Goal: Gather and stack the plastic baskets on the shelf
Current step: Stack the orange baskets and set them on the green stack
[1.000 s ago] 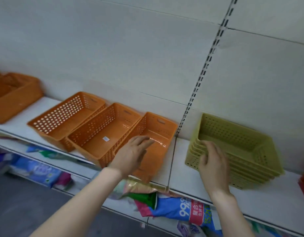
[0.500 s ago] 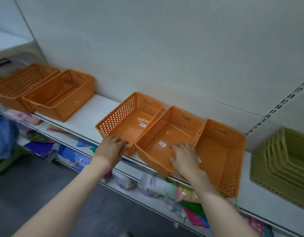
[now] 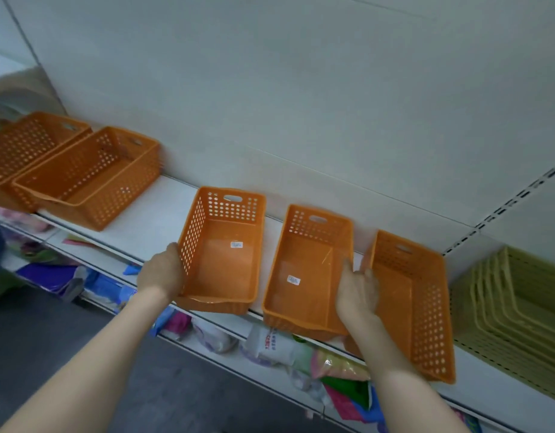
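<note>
The left hand (image 3: 162, 271) grips the left wall of the first small orange basket (image 3: 221, 270); its fingers are wrapped on that wall near the front corner. The right hand (image 3: 359, 292) lies between the second small orange basket (image 3: 304, 276) and the third small orange basket (image 3: 426, 310), with fingers (image 3: 348, 267) loosely spread against the second basket's right wall. Whether they clamp it cannot be told. All three baskets sit on the white shelf (image 3: 151, 220), front ends overhanging its edge. Well left of the left fingers stand two larger orange baskets (image 3: 82, 179). Right of the right fingers sits a stack of green baskets (image 3: 516, 310).
</note>
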A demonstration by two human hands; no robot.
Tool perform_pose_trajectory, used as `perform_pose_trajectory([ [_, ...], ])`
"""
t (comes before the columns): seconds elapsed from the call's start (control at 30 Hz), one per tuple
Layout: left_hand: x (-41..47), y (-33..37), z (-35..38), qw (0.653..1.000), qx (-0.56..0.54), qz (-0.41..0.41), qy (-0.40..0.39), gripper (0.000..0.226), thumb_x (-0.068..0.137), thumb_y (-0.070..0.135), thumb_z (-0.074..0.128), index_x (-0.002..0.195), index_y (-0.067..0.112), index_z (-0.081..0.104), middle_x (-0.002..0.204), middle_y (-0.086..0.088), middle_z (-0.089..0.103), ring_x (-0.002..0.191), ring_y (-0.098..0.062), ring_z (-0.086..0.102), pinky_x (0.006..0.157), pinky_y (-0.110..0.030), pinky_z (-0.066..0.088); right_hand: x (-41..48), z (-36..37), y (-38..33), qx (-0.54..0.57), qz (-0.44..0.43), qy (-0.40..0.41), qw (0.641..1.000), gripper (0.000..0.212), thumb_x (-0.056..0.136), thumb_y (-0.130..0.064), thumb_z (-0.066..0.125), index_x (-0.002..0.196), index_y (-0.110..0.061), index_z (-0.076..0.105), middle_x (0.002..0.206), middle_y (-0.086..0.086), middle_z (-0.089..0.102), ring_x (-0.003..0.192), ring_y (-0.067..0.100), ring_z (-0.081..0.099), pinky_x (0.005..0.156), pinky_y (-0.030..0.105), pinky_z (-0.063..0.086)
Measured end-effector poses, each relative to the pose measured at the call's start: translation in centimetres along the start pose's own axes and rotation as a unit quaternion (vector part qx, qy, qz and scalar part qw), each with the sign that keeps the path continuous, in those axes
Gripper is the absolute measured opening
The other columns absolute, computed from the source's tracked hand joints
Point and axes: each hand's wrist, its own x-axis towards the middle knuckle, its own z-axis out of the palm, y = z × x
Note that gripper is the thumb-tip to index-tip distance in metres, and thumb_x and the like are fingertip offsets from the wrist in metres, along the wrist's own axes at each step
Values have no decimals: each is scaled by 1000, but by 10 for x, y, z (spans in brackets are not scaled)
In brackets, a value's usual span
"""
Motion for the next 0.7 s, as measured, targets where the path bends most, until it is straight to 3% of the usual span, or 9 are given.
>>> perform_pose_trajectory([
  [0.07,-3,-2,-2,999,17,19,38,24,92,16,41,114,7,48,100,-24,68,89,-43,64,66,-41,44,2,1,0,116,-7,17,993,66,92,-5,43,151,-30,27,99,13,69,100,34,62,83,38,49],
  [0.13,-7,-3,-6,997,9,16,77,25,89,17,42,112,11,48,93,-24,69,85,-43,65,63,-41,44,1,-7,-1,194,6,62,979,67,89,-7,50,148,-35,33,95,13,71,88,36,67,78,38,51],
  [0.27,-15,6,-17,991,-63,5,118,35,90,18,45,124,11,52,104,-32,67,96,-50,62,76,-46,45,-2,-52,19,275,27,155,949,54,89,-11,60,140,-28,51,111,14,73,102,36,67,86,41,52],
  [0.37,-13,22,-20,985,-122,23,119,35,94,22,48,126,8,55,111,-32,66,101,-50,61,84,-49,46,3,-84,70,394,83,120,907,50,92,-16,62,139,-25,52,126,7,67,114,26,64,97,42,51],
  [0.5,-24,61,-21,971,-220,48,74,39,90,38,49,122,18,60,113,-20,71,101,-42,65,88,-49,50,-15,-107,145,498,147,127,845,52,93,-7,61,142,-18,49,127,9,65,100,21,67,85,35,53],
  [0.53,-30,72,-22,967,-244,51,57,40,87,40,50,120,22,61,112,-17,72,99,-40,66,89,-50,51,-23,-110,158,480,152,138,853,51,92,-5,60,141,-15,50,128,11,65,102,21,67,86,34,51],
  [0.63,-39,100,-23,937,-343,65,18,41,73,47,55,111,35,59,106,-10,74,89,-35,70,84,-53,56,-45,-105,176,304,158,170,924,45,91,-7,60,136,-14,56,122,13,69,109,28,66,84,29,43],
  [0.7,-48,117,-28,922,-380,77,0,36,71,45,57,106,37,61,99,-7,74,83,-32,72,81,-54,57,-53,-88,174,202,149,170,953,38,91,-9,57,127,-20,62,108,12,73,98,32,69,77,31,44],
])
